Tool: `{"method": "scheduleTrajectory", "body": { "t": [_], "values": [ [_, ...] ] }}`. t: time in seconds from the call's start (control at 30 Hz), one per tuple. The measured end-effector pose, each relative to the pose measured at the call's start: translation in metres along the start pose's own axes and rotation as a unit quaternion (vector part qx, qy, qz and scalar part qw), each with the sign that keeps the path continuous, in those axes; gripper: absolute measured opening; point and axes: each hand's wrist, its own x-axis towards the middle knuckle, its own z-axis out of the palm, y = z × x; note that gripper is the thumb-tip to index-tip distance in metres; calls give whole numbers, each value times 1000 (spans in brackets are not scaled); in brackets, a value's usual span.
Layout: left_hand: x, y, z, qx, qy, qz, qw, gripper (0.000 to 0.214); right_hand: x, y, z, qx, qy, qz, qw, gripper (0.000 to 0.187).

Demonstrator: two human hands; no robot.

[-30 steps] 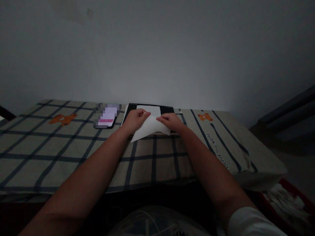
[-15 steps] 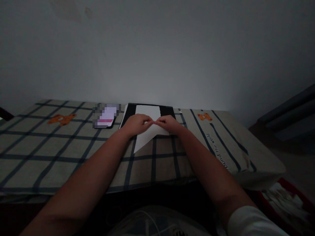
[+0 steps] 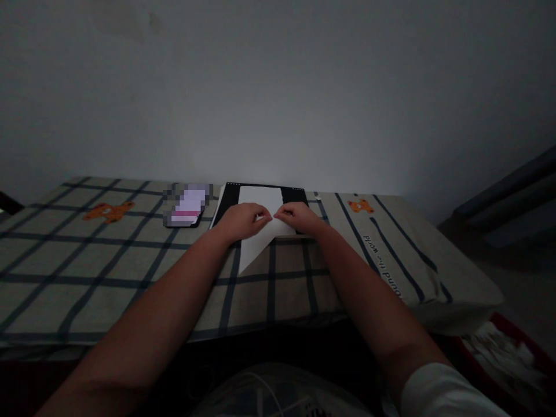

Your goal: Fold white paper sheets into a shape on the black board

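A folded sheet of white paper (image 3: 259,198) lies over a dark, flat pad (image 3: 229,201) with small holes along its far edge. One pointed flap of the paper hangs toward me past the pad's near edge. My left hand (image 3: 244,221) pinches the paper near its middle, with thumb and forefinger closed. Close beside it, my right hand (image 3: 299,217) also pinches the paper, the two sets of fingertips almost touching. Parts of the sheet are hidden beneath both hands.
A phone (image 3: 187,208) with a lit, partly blurred screen lies left of the pad. The table wears a checked cloth (image 3: 174,263) with bear prints. A tiny white scrap (image 3: 318,198) is at the back right. Behind stands a wall (image 3: 278,92); a red container (image 3: 515,347) is at lower right.
My fingertips have parted slightly along the paper. The right side of the flap has drawn inward, showing more of the pad's near edge, and the hanging point has shifted slightly right.
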Motion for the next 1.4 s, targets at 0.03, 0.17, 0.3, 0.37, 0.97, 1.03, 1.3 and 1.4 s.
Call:
{"method": "scheduleTrajectory", "body": {
  "t": [0.03,0.17,0.3,0.37,0.97,1.03,1.3,1.4],
  "values": [
    [0,1,1,2,0,5,1000,42,0,0,1,0,1,-6,1000,22],
    [1,1,6,-11,0,10,1000,42,1,1,4,5,1,-21,1000,24],
    [2,-1,7,-32,9,26,999,38,0,1,4,9,2,-29,1000,24],
    [2,-2,6,-33,9,30,999,36,0,0,3,10,4,-29,1000,22],
    [3,-12,-1,-21,19,-8,1000,40,-2,2,-8,52,62,36,996,21],
    [3,-10,1,-3,17,9,1000,43,-2,1,-5,48,48,28,997,20],
    [3,-4,4,-139,40,4,989,37,-1,-1,-3,67,72,22,995,23],
    [2,-5,2,-198,49,-23,979,34,-1,-1,-5,92,82,29,992,23]
  ]
}}
